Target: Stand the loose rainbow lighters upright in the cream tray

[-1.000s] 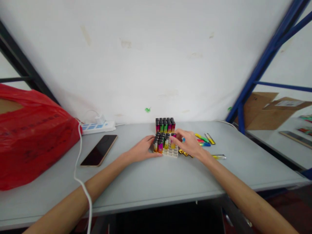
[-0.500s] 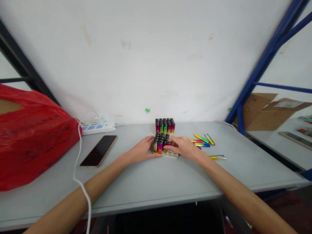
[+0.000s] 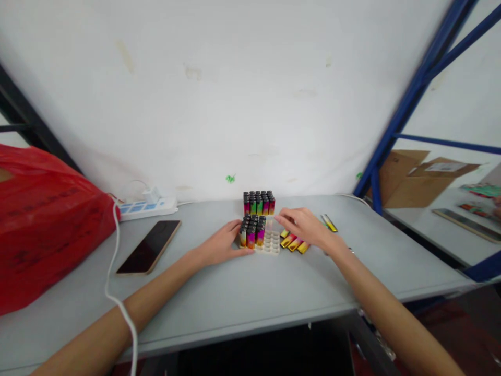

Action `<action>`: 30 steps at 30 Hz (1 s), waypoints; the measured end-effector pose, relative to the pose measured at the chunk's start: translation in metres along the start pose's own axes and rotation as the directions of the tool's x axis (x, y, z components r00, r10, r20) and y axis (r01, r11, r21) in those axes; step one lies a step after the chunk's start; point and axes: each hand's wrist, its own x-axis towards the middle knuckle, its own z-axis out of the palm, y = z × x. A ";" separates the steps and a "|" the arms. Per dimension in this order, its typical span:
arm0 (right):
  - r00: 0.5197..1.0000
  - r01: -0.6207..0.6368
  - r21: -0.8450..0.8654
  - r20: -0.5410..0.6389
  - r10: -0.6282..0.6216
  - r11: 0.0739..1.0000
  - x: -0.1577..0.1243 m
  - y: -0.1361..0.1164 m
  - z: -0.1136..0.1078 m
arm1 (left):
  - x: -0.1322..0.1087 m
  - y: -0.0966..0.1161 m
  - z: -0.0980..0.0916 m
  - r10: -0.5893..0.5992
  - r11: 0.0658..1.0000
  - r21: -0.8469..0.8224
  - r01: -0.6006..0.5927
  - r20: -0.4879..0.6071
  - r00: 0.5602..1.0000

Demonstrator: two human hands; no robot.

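Observation:
A white tray point(image 3: 272, 244) with round-edged slots holds several upright lighters point(image 3: 251, 232) with black tops and purple, orange and silvery bodies. The slots on its right side show bare. My left hand point(image 3: 224, 244) is wrapped round the tray's left end, thumb along the front and fingers behind. To the right of the tray, my right hand point(image 3: 301, 225) hovers with bent fingers apart and nothing visible in them. Below and beside it lie several loose yellow and pink lighters point(image 3: 296, 244), partly covered by the hand.
Behind the tray stands another block of upright lighters point(image 3: 259, 202). More loose lighters point(image 3: 330, 223) lie at right. On the left are a phone point(image 3: 151, 248), a power strip point(image 3: 148, 207), a white cable point(image 3: 117, 300) and a red plastic bag point(image 3: 50, 230). A blue frame point(image 3: 399, 120) and cardboard box point(image 3: 410, 180) stand at right.
My right hand has left the lighters in the tray and moved right, over the loose ones. A lighter now stands where its fingers were. My left hand keeps its place; the view has shifted slightly.

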 end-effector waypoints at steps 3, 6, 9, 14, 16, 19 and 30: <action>0.999 0.009 0.053 0.035 -0.011 0.999 -0.017 0.017 -0.027 | 0.000 -0.001 0.001 -0.016 1.000 0.012 0.016 0.010 1.000; 0.996 -0.013 0.052 0.089 0.008 0.999 -0.045 0.033 -0.040 | 0.001 -0.002 0.000 -0.006 1.000 0.008 0.006 0.006 1.000; 0.993 -0.030 0.000 0.112 0.029 1.000 -0.075 0.049 -0.035 | 0.001 -0.003 0.000 0.000 1.000 0.003 0.000 -0.002 1.000; 0.993 0.008 -0.093 0.116 0.003 0.996 -0.098 0.060 -0.014 | 0.002 -0.003 0.000 -0.035 0.999 0.001 0.035 0.013 0.999; 0.994 0.020 -0.102 0.110 -0.009 0.995 -0.097 0.058 -0.010 | 0.002 -0.002 0.000 -0.036 0.999 -0.003 0.036 0.018 0.999; 0.995 0.041 -0.073 0.093 -0.034 0.997 -0.094 0.052 -0.012 | 0.001 -0.001 0.000 -0.020 1.000 0.002 0.020 0.017 1.000; 0.983 -0.143 0.131 -0.096 0.156 0.981 -0.078 0.038 -0.020 | 0.000 0.000 -0.001 -0.028 1.000 0.006 0.028 0.021 0.999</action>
